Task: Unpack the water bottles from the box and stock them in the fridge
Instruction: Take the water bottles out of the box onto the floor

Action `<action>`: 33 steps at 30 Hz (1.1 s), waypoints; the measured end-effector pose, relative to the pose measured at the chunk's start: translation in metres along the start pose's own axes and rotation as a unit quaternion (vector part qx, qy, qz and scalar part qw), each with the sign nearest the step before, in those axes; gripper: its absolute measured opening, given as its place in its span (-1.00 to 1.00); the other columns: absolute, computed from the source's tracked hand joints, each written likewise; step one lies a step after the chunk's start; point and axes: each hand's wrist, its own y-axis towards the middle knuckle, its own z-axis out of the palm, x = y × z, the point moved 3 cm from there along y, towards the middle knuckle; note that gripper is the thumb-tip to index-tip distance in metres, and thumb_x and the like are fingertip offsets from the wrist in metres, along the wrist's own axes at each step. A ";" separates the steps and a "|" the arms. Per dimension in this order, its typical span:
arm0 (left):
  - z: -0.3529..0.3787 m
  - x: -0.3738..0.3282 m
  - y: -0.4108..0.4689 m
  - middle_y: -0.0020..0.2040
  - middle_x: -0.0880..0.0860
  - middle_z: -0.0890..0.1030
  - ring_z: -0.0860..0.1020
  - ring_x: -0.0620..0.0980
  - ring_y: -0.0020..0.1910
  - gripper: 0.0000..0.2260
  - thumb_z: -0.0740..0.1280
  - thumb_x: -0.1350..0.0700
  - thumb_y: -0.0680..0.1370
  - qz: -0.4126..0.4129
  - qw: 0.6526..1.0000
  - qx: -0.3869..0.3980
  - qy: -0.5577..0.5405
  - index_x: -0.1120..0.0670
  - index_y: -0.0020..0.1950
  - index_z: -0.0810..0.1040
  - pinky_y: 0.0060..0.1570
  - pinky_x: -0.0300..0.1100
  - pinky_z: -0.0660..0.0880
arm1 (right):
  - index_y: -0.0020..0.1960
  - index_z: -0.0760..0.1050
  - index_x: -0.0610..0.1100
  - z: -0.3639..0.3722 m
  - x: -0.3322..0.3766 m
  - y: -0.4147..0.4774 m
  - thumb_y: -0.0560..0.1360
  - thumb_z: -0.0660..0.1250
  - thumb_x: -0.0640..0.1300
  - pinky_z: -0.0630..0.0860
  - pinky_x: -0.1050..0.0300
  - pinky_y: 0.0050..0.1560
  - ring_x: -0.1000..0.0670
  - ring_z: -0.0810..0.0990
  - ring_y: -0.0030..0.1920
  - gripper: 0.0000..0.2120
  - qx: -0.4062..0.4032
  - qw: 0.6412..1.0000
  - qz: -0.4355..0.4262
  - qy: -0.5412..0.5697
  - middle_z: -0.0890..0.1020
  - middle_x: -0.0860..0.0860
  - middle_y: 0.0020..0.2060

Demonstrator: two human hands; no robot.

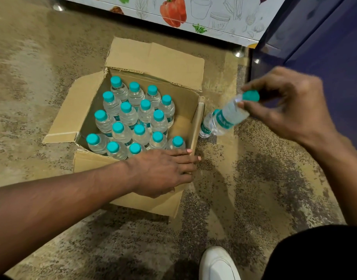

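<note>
An open cardboard box (92, 110) stands on the floor, its flaps folded out. Several clear water bottles with teal caps (131, 116) stand upright inside it. My left hand (163, 170) rests flat on the box's near right corner, fingers straight. To the right of the box, my right hand (290, 110) pinches one tilted water bottle (224, 118) by its neck just under the teal cap, holding it in the air. A second bottle (206, 128) shows just behind it, beside the box's right wall.
The fridge base with vegetable pictures (193, 15) runs along the top, with metal feet. A dark blue fridge door (319, 47) stands open at the right. The floor is speckled stone. My white shoe (218, 263) is at the bottom.
</note>
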 end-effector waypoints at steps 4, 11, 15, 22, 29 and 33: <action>0.002 -0.002 0.000 0.69 0.13 0.19 -0.08 0.11 0.71 -0.47 0.29 -0.04 0.69 -0.009 1.000 -0.014 0.008 0.05 0.64 0.28 0.64 0.08 -0.23 | 0.16 0.68 -0.18 0.046 -0.017 -0.021 0.48 0.52 -0.01 0.72 -0.05 -0.09 -0.02 0.68 -0.13 -0.67 0.067 0.996 0.051 0.000 0.69 -0.07 -0.02; 0.003 -0.004 0.001 0.67 0.15 0.23 -0.05 0.13 0.71 -0.47 0.30 -0.01 0.67 -0.018 0.999 -0.013 0.023 0.06 0.62 0.31 0.59 0.08 -0.28 | 0.24 0.65 -0.13 0.123 -0.031 -0.034 0.51 0.54 -0.02 0.71 -0.06 -0.07 -0.01 0.68 -0.12 -0.65 0.111 0.991 0.048 -0.049 0.67 -0.05 0.07; 0.003 -0.004 0.001 0.68 0.14 0.22 -0.06 0.13 0.71 -0.46 0.31 0.00 0.67 -0.020 1.000 -0.004 0.024 0.05 0.63 0.30 0.60 0.07 -0.26 | 0.29 0.62 -0.13 0.136 -0.031 -0.028 0.53 0.51 -0.02 0.70 -0.11 -0.06 -0.09 0.69 -0.07 -0.63 0.089 0.993 0.040 -0.070 0.66 -0.07 0.11; 0.000 -0.005 0.003 0.68 0.14 0.21 -0.05 0.13 0.71 -0.47 0.31 0.02 0.67 -0.022 0.999 0.005 0.029 0.05 0.62 0.30 0.67 0.11 -0.16 | 0.30 0.58 -0.10 0.129 -0.017 -0.019 0.54 0.48 0.10 0.66 -0.05 -0.17 -0.06 0.63 -0.07 -0.58 0.115 0.981 0.039 -0.151 0.62 -0.04 0.10; -0.004 -0.009 0.002 0.65 0.12 0.27 0.02 0.14 0.71 -0.49 0.34 0.00 0.65 -0.024 0.999 -0.006 0.041 0.05 0.58 0.34 0.69 0.14 -0.07 | 0.16 0.66 -0.05 0.122 0.038 0.011 0.50 0.50 -0.04 0.64 0.13 -0.15 0.09 0.62 -0.13 -0.75 0.112 0.990 -0.080 0.027 0.67 0.06 -0.01; -0.003 -0.010 0.002 0.64 0.13 0.30 0.08 0.16 0.69 -0.47 0.35 -0.02 0.64 -0.038 0.999 -0.003 0.033 0.07 0.59 0.34 0.67 0.16 0.04 | 0.26 0.63 0.04 0.157 0.053 0.016 0.46 0.55 0.08 0.62 0.00 -0.01 0.02 0.64 0.00 -0.60 0.250 0.965 -0.067 -0.048 0.68 0.07 0.03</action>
